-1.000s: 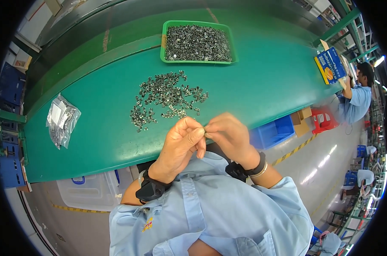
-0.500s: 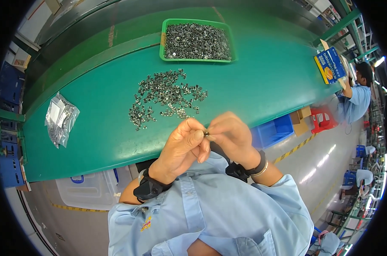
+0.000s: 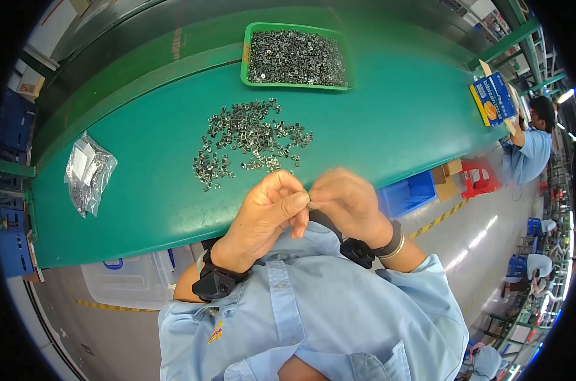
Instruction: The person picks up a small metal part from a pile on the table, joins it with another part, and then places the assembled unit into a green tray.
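My left hand (image 3: 269,216) and my right hand (image 3: 350,202) meet at their fingertips in front of my chest, near the table's front edge. Both are pinched together on a small metal part, now almost wholly covered by the fingers; its exact shape cannot be told. The right fingers are slightly blurred. Just beyond my hands, a loose heap of small, shiny, bent metal pieces (image 3: 253,130) is spread over the green table (image 3: 142,209). Farther back stands a green plastic tray (image 3: 294,86) filled with similar pieces.
A clear plastic bag (image 3: 90,174) of small parts lies at the table's left. A blue and yellow box (image 3: 492,100) stands at the far right, by a co-worker (image 3: 534,149). Below the edge are a blue bin (image 3: 407,195), a red stool (image 3: 479,179) and a clear storage box (image 3: 126,282).
The small metal part, visible between the fingertips half a second ago, is now covered by them. Both hands stay close together; my right fingers have shifted slightly around it.
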A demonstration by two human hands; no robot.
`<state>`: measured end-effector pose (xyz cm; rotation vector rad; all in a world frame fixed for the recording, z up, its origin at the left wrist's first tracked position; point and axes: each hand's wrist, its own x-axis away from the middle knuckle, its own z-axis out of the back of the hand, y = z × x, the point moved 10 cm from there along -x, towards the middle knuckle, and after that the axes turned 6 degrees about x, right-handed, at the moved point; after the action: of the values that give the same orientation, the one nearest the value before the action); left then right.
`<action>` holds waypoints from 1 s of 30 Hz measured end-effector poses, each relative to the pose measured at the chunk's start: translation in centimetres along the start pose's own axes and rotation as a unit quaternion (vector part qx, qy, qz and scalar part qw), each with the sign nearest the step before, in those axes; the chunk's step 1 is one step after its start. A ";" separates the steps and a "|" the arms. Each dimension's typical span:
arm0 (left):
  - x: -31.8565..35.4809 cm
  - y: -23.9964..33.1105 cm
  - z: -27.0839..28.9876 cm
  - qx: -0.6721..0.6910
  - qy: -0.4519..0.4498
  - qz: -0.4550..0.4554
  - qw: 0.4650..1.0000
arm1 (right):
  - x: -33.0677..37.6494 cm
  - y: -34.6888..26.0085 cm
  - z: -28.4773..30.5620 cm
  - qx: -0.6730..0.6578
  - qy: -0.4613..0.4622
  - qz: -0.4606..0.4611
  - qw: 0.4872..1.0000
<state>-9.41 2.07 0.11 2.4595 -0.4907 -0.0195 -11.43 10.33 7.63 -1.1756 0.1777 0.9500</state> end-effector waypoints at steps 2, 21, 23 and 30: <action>0.0 -0.2 0.2 -0.002 0.004 0.009 1.000 | 0.3 0.9 -0.2 -0.012 -0.006 -0.035 0.999; 0.1 -0.4 -0.2 -0.012 0.004 0.001 1.000 | 1.3 2.7 0.1 -0.063 0.033 -0.103 0.992; 0.1 -0.3 0.0 -0.017 0.006 -0.001 1.000 | 1.0 2.3 0.1 -0.036 0.030 -0.086 0.995; 0.0 0.0 0.5 -0.033 0.004 -0.008 0.999 | 0.8 2.6 -0.3 -0.025 0.019 -0.092 0.995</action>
<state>-9.46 1.77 -0.24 2.3975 -0.4598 -0.0310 -12.66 10.69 5.25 -1.2335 0.0754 0.7747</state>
